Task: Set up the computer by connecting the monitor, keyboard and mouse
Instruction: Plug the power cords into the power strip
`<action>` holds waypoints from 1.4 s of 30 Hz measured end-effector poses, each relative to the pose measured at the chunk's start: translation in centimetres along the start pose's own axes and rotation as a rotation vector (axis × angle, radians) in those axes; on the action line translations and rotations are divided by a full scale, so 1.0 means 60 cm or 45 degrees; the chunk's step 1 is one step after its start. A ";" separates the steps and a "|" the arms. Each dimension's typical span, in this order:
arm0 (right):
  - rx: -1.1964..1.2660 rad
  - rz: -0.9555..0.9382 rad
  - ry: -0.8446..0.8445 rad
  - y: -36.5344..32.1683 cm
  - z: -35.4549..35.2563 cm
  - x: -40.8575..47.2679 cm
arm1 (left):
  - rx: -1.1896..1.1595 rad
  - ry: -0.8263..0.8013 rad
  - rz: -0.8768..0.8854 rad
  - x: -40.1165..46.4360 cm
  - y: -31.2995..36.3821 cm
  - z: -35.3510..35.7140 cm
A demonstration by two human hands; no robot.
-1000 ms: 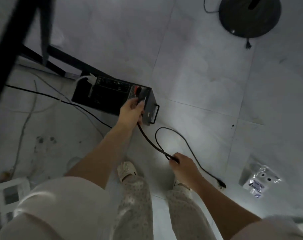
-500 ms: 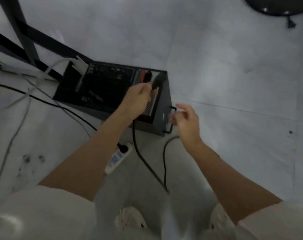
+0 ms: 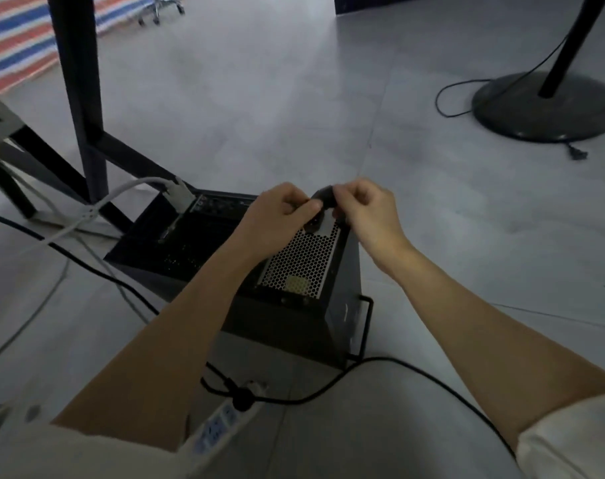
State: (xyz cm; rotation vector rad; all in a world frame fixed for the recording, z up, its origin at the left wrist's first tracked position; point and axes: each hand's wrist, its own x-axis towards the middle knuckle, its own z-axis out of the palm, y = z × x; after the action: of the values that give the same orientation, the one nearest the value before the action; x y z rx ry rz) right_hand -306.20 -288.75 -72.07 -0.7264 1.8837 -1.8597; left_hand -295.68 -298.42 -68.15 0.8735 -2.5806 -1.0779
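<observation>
I'm seeing both hands pinching the black power plug (image 3: 323,198) at the PSU end of the PC case (image 3: 287,271) lying on the floor: left hand (image 3: 280,209) and right hand (image 3: 366,209) both grasping it above the mesh grille (image 3: 299,261).

black computer case (image 3: 197,243) with a silver honeycomb grille (image 3: 299,262), white cable (image 3: 121,193), grey floor (image 3: 259,98), red-blue-white striped tarp (image 3: 14,39)

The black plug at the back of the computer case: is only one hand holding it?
No: both the left hand and the right hand pinch the black plug above the computer case.
</observation>
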 end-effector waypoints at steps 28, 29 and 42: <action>-0.208 0.040 0.049 0.079 0.035 -0.020 | 1.018 -0.133 -0.023 0.062 0.021 -0.057; -0.193 0.039 0.054 0.079 0.038 -0.021 | 1.028 -0.142 -0.025 0.061 0.021 -0.056; -0.457 -0.293 0.204 0.079 0.030 -0.032 | 1.265 -0.079 -0.004 0.060 0.048 -0.022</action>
State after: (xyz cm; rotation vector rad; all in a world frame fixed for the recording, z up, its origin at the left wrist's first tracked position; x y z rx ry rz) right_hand -303.97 -289.10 -77.04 -0.9689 2.3615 -1.7741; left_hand -299.32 -299.73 -65.33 0.9945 -3.1246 0.2865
